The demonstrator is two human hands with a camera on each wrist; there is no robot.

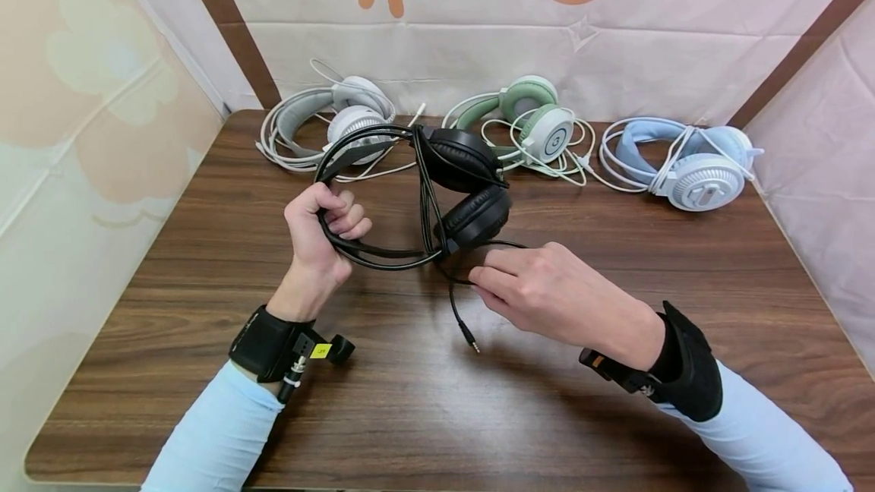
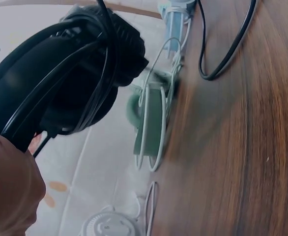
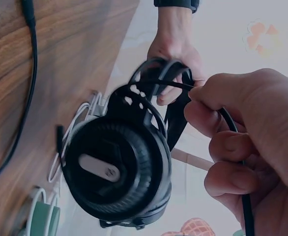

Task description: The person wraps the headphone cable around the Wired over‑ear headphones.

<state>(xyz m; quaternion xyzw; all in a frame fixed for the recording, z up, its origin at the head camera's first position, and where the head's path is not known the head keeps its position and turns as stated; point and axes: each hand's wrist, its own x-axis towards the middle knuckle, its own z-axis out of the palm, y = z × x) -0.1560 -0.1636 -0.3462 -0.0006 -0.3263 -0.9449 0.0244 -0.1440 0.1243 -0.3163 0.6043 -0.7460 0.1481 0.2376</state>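
A black over-ear headset [image 1: 472,219] is held up over the table by my left hand [image 1: 321,226], whose fingers curl round its headband. Strands of its black cable run across the open side near the ear cups. My right hand [image 1: 547,287], just right of the lower ear cup, pinches the cable [image 3: 227,120] between thumb and forefinger; in the right wrist view the cable passes on under the other curled fingers. A loose cable end with a metal audio plug [image 1: 470,336] hangs below the headset. One ear cup [image 3: 114,167] faces the right wrist view.
Along the back of the wooden table [image 1: 410,416] lie a white-grey headset [image 1: 355,124], a green-and-white headset [image 1: 550,135] and a light-blue headset [image 1: 704,181], each with white cable about it. A fabric wall [image 1: 444,52] stands behind them.
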